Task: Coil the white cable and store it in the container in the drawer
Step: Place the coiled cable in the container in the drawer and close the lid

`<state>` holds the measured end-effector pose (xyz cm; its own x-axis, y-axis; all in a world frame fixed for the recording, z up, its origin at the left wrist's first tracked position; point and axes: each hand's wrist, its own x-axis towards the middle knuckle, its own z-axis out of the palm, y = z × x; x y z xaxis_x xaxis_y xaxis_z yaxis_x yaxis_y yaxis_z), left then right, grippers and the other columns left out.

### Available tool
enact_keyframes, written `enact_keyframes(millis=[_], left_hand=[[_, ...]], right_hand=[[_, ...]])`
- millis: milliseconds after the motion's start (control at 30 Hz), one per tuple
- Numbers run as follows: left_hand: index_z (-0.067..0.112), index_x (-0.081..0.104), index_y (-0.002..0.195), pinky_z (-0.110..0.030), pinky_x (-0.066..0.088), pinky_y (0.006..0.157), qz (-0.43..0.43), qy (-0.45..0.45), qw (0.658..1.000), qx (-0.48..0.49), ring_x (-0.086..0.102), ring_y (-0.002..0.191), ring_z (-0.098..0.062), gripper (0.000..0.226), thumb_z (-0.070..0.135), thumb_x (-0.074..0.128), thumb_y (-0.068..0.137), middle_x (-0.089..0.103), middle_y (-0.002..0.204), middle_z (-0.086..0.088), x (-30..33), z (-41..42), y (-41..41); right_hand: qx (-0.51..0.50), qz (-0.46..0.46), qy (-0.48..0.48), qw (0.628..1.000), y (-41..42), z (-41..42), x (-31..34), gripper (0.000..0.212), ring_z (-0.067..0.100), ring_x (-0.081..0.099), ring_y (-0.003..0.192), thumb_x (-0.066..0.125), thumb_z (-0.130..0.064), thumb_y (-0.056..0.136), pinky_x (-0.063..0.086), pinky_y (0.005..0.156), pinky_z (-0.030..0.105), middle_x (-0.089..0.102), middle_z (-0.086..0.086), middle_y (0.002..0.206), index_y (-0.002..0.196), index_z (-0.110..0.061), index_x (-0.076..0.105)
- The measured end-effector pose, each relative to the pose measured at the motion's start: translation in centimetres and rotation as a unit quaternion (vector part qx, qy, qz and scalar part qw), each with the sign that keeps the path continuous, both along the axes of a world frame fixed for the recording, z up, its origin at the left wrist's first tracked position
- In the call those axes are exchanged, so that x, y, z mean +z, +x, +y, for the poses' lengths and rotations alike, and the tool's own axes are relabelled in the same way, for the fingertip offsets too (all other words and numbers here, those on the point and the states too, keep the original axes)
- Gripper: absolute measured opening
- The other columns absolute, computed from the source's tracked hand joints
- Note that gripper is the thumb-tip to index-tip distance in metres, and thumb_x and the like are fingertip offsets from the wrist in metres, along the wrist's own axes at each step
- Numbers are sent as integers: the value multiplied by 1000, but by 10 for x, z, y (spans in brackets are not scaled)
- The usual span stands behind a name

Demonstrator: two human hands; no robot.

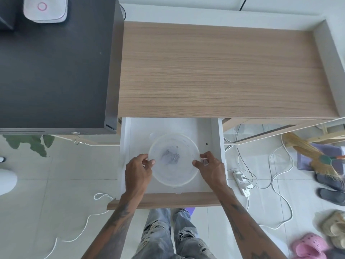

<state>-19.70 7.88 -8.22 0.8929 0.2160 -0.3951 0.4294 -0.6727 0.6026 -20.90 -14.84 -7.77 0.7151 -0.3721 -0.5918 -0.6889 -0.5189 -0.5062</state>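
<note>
My left hand [139,170] and right hand [210,168] pinch the rim of the round see-through container [173,159] in the open drawer [217,139], something gray and blurry shows through it, and the white cable [82,229] lies on the floor, cut off at the bottom.

Wood-grain desktop [220,70] up top, bare. Black cabinet [52,71] butted against its left side, white device with pink ring [45,8] on it. Green leaves [29,143] below cabinet edge. Right floor: power strip [241,182], broom [313,156], dark slippers [330,187], pink clog [310,246], beige clogs [335,228].
</note>
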Motion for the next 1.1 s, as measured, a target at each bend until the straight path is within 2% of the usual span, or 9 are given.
enact_keyframes(millis=[100, 200, 333, 433, 567, 700, 867, 1000, 1100], left_hand=[[5, 69, 118, -30, 49, 76, 3, -11, 1000, 2, 68, 82, -26, 32, 19, 73, 90, 76, 95, -12, -1, 1, 1], [9, 69, 114, -29, 52, 73, 36, -33, 999, 13, 66, 72, -19, 27, 17, 73, 88, 72, 79, -4, 0, 4, 7], [13, 68, 107, -16, 42, 52, 89, -38, 995, -6, 59, 60, -1, 22, 20, 74, 88, 63, 67, 9, 0, 12, 19], [12, 70, 105, -17, 42, 52, 91, -26, 995, -21, 62, 60, -5, 19, 21, 73, 88, 65, 69, 7, 0, 13, 22], [8, 72, 105, -26, 50, 70, 66, -16, 997, -46, 67, 76, -21, 21, 22, 68, 91, 76, 89, -9, 0, 8, 18], [6, 71, 102, -36, 57, 71, 54, -33, 996, -62, 69, 76, -26, 24, 26, 72, 88, 74, 82, -8, 0, 6, 16], [9, 72, 104, -26, 50, 72, 69, -41, 997, -12, 67, 76, -20, 24, 21, 77, 85, 69, 76, 1, -2, 8, 17], [10, 73, 104, -15, 43, 61, 82, -64, 994, 36, 66, 73, -13, 23, 20, 78, 84, 68, 75, 3, -3, 8, 15], [9, 67, 113, -24, 46, 69, 69, -35, 997, 27, 68, 85, -22, 30, 21, 75, 87, 71, 88, -4, 2, 1, 12]], right_hand=[[55, 3, -38, 998, 4, 1, -1, 37, 30, 65, 96, 71, -37, 87, 37, 71, 29, 69, 8, 94, 113, -12, 59], [87, 27, -60, 994, 9, 0, -1, 38, 31, 65, 97, 68, -42, 88, 40, 69, 31, 73, 9, 101, 112, -15, 55], [116, 55, -78, 989, 17, -1, 3, 39, 31, 65, 99, 66, -42, 91, 43, 70, 32, 72, 9, 106, 115, -15, 52], [133, 58, -86, 986, 19, 1, 4, 41, 32, 65, 101, 64, -40, 91, 43, 72, 33, 69, 11, 112, 119, -14, 50], [140, 45, -90, 985, 20, 3, 3, 45, 32, 64, 103, 62, -44, 92, 39, 71, 31, 67, 12, 117, 122, -13, 51], [133, 46, -91, 986, 22, 3, 4, 42, 32, 65, 101, 63, -44, 93, 38, 69, 31, 69, 12, 116, 117, -12, 51], [146, 56, -103, 982, 25, 1, 2, 43, 32, 65, 102, 63, -47, 92, 41, 71, 34, 70, 10, 113, 116, -14, 49], [162, 72, -112, 978, 28, 1, 1, 44, 31, 64, 104, 62, -48, 92, 42, 72, 35, 69, 10, 112, 117, -14, 48], [183, 68, -191, 962, 27, 8, 2, 50, 31, 52, 113, 61, -52, 91, 44, 84, 40, 57, 10, 119, 121, -14, 48]])
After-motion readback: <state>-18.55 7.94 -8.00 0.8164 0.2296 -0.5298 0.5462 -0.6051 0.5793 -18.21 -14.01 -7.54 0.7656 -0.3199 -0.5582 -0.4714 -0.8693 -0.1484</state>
